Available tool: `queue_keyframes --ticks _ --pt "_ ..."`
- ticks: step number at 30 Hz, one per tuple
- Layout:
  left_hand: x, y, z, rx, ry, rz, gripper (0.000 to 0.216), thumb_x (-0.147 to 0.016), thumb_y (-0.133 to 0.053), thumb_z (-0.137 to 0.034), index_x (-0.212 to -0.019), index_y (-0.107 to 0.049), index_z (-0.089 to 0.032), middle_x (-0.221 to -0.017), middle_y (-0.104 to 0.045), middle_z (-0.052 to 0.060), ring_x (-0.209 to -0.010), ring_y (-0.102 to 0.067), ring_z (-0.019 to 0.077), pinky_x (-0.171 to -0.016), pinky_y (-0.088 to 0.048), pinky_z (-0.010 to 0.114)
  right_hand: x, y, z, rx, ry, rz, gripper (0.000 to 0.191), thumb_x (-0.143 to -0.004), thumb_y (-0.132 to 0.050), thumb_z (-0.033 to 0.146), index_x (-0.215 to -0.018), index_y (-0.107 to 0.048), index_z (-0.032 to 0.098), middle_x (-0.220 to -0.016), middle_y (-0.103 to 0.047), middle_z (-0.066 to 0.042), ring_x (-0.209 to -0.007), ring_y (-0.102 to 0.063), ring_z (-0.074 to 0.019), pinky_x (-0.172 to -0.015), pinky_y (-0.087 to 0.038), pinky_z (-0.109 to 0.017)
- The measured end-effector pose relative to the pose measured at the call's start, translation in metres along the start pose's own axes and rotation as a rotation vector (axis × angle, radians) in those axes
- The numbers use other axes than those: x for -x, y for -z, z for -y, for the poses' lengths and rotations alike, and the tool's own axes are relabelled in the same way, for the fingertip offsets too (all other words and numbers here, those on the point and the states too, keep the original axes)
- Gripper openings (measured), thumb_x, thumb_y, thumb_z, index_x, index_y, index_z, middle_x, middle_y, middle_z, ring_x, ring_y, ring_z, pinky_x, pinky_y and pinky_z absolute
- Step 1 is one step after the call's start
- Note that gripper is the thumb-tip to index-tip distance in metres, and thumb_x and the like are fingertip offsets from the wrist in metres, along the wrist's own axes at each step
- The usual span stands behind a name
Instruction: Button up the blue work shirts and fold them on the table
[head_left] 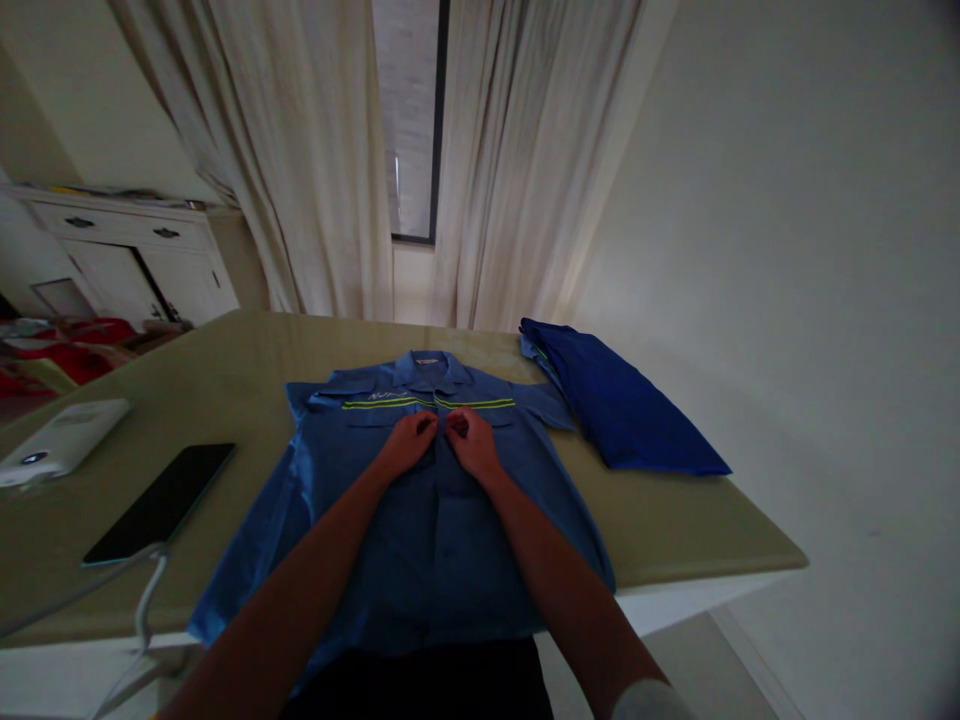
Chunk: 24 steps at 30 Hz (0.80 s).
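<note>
A blue short-sleeved work shirt [480,540] with yellow-green chest stripes lies front up on the table, collar away from me. Its lower hem hangs over the near edge. My left hand [411,440] is closed in a pinch on the shirt's front opening, just below the stripes. Beside it, my right hand [472,440] pinches the other side of the same opening. The two hands are a small gap apart. Any button between the fingertips is too small to make out.
A folded dark blue cloth [622,400] lies on the table [675,530] at the right, by the wall. At the left are a black phone [161,505], a white device [64,440] and a white cable [150,590]. Curtains [300,150] hang behind.
</note>
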<state>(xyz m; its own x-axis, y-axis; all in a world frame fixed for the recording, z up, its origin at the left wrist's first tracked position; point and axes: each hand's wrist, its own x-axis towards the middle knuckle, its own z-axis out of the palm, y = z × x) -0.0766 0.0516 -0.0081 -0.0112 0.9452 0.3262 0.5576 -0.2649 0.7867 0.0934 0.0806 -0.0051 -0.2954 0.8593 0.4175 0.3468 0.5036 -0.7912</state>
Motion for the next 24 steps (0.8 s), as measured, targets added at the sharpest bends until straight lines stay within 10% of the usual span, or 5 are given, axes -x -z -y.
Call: queue_keyframes --ticks 24 --pt "0.007 0.000 -0.007 -0.068 -0.048 -0.025 0.016 -0.085 -0.053 -0.019 -0.092 -0.066 -0.023 -0.090 -0.074 0.004 -0.084 -0.070 0.0218 -0.082 -0.053 0.033 -0.001 0.004 -0.001 0.153 0.085 0.030 0.012 -0.087 -0.068 0.016 -0.092 -0.078 0.021 -0.093 -0.077 -0.004 -0.082 -0.070 -0.0198 -0.081 -0.054 -0.031"
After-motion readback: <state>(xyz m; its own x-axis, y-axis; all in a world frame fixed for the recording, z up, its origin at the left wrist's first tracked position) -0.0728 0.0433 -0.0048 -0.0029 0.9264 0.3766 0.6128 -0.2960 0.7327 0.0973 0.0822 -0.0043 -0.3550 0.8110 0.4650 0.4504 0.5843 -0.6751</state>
